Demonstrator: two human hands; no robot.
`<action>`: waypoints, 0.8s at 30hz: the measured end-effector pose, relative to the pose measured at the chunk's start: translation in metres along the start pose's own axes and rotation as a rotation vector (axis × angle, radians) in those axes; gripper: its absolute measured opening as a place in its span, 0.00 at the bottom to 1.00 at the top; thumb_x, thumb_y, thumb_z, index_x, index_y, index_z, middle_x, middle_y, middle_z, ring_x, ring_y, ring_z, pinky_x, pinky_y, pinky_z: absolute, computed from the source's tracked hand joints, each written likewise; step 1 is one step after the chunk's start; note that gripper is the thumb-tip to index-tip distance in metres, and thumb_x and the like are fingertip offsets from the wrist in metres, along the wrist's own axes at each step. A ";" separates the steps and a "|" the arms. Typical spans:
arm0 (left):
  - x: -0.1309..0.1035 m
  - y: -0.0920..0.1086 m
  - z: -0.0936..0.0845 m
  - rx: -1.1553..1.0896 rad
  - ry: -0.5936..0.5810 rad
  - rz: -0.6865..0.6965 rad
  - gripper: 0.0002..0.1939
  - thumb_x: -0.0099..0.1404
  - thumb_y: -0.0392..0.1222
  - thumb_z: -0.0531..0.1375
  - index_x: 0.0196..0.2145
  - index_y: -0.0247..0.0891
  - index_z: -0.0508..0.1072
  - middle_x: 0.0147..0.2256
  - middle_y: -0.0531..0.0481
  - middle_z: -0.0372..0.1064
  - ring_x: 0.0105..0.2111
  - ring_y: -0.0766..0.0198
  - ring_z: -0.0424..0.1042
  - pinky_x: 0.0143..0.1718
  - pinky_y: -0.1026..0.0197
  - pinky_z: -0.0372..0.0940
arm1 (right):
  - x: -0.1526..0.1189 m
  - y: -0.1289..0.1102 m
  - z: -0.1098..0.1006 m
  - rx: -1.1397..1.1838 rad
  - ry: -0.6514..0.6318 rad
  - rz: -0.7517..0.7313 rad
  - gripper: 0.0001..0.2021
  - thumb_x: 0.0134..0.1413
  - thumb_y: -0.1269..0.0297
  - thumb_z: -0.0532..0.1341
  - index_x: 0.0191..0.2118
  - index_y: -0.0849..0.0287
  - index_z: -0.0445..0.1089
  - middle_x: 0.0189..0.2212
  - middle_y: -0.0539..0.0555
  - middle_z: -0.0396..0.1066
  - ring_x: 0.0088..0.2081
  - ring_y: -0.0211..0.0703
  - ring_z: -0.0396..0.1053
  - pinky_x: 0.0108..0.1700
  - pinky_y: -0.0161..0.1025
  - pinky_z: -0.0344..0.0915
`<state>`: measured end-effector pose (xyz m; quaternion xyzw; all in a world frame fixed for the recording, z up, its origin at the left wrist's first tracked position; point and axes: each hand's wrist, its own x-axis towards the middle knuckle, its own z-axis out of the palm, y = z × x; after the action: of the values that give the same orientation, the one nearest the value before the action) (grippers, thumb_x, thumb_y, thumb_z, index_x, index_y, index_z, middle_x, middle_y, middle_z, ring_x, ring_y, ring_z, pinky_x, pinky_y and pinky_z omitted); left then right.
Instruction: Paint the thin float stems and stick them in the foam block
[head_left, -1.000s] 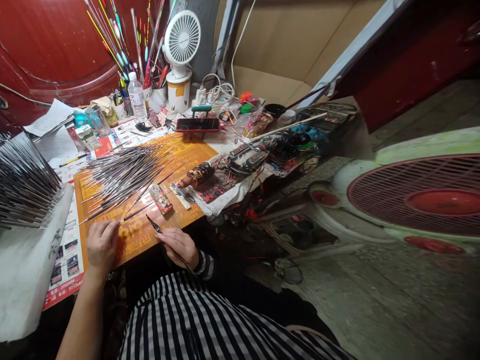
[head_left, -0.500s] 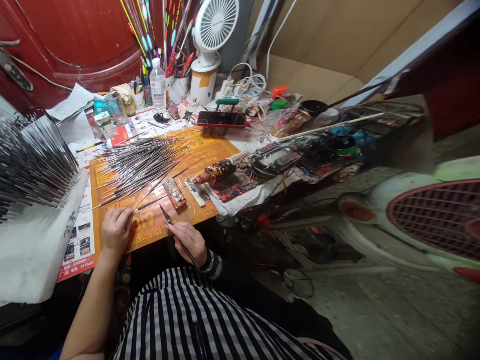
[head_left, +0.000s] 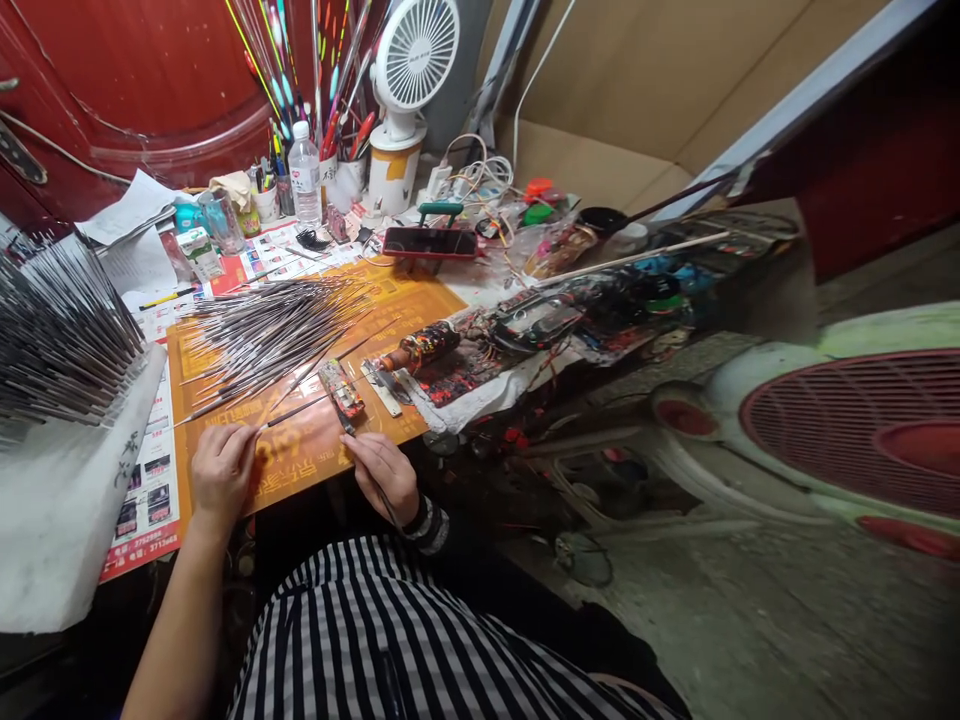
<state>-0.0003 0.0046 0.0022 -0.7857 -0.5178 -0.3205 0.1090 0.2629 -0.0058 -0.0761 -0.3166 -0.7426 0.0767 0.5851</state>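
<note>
My left hand (head_left: pixel 223 468) pinches the near end of a thin dark stick (head_left: pixel 296 411) at the front of the orange board (head_left: pixel 300 465). The stick's far end points at a small paint-stained block (head_left: pixel 341 388). In my right hand (head_left: pixel 384 476) is a dark-tipped tool (head_left: pixel 346 424), held like a pen, its tip beside the block's near end. A flat pale strip (head_left: pixel 382 388) lies right of the block. Behind my left hand many thin dark sticks (head_left: pixel 277 330) are spread in a pile.
White foam (head_left: pixel 67 500) full of upright dark sticks stands at the left. A phone (head_left: pixel 429 242), bottle (head_left: pixel 304 175) and fan (head_left: pixel 416 55) are at the back. Right of the board lie a paint-crusted roll (head_left: pixel 431 343) and clutter. A large fan-like grille (head_left: pixel 862 420) stands far right.
My right hand has brought the tool's tip up to the paint-stained block, away from the stick. My left hand still holds the stick. The whole view has shifted slightly.
</note>
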 end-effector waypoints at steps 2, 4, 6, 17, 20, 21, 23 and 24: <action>0.000 0.000 0.000 0.001 0.000 0.003 0.08 0.70 0.40 0.58 0.43 0.40 0.77 0.37 0.46 0.76 0.37 0.59 0.71 0.43 0.56 0.66 | 0.000 0.000 0.001 0.000 -0.006 -0.006 0.29 0.62 0.78 0.56 0.68 0.58 0.59 0.48 0.62 0.76 0.50 0.50 0.74 0.50 0.50 0.76; 0.000 0.000 0.000 0.002 0.002 0.006 0.08 0.70 0.40 0.58 0.43 0.40 0.77 0.37 0.46 0.76 0.37 0.59 0.71 0.43 0.56 0.66 | 0.001 0.000 0.000 -0.010 -0.017 -0.011 0.29 0.63 0.77 0.56 0.68 0.57 0.58 0.48 0.62 0.76 0.50 0.50 0.74 0.50 0.50 0.76; 0.000 0.000 -0.001 0.005 0.005 0.011 0.08 0.70 0.40 0.58 0.43 0.40 0.76 0.37 0.46 0.76 0.37 0.59 0.70 0.43 0.57 0.65 | 0.002 0.000 0.000 -0.022 -0.022 -0.019 0.29 0.63 0.76 0.55 0.68 0.57 0.58 0.48 0.62 0.76 0.50 0.50 0.74 0.50 0.50 0.76; -0.001 0.000 0.000 0.005 0.006 0.007 0.08 0.69 0.40 0.59 0.43 0.41 0.77 0.37 0.47 0.76 0.36 0.59 0.70 0.42 0.57 0.65 | 0.003 -0.001 0.001 -0.056 -0.017 -0.026 0.30 0.63 0.76 0.56 0.69 0.56 0.57 0.47 0.61 0.76 0.50 0.49 0.74 0.51 0.50 0.75; -0.001 0.000 0.000 0.004 0.010 0.004 0.08 0.69 0.40 0.59 0.43 0.41 0.77 0.36 0.47 0.75 0.36 0.58 0.71 0.42 0.56 0.65 | 0.003 0.000 0.001 -0.048 -0.017 -0.030 0.30 0.63 0.77 0.56 0.69 0.57 0.57 0.48 0.62 0.76 0.51 0.50 0.74 0.52 0.50 0.75; -0.001 0.000 0.000 0.004 0.009 0.002 0.08 0.70 0.41 0.58 0.43 0.41 0.77 0.36 0.47 0.75 0.36 0.58 0.71 0.42 0.56 0.65 | 0.003 0.000 0.001 -0.045 -0.016 -0.029 0.29 0.63 0.77 0.56 0.69 0.58 0.57 0.48 0.62 0.76 0.51 0.50 0.74 0.52 0.50 0.75; 0.000 0.000 0.000 0.006 0.008 0.000 0.08 0.70 0.41 0.58 0.43 0.41 0.77 0.36 0.46 0.75 0.36 0.58 0.71 0.42 0.56 0.65 | 0.003 0.000 0.001 -0.040 -0.015 -0.026 0.29 0.64 0.76 0.55 0.69 0.58 0.57 0.49 0.62 0.76 0.51 0.50 0.74 0.53 0.50 0.75; 0.000 0.001 0.000 0.007 0.007 0.001 0.09 0.70 0.41 0.58 0.43 0.41 0.77 0.36 0.46 0.75 0.36 0.58 0.71 0.42 0.56 0.66 | 0.003 0.000 0.001 -0.040 -0.018 -0.024 0.29 0.64 0.75 0.55 0.69 0.57 0.57 0.49 0.62 0.76 0.51 0.50 0.74 0.53 0.50 0.75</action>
<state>0.0000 0.0042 0.0026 -0.7845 -0.5180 -0.3215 0.1136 0.2615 -0.0041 -0.0735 -0.3187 -0.7529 0.0576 0.5729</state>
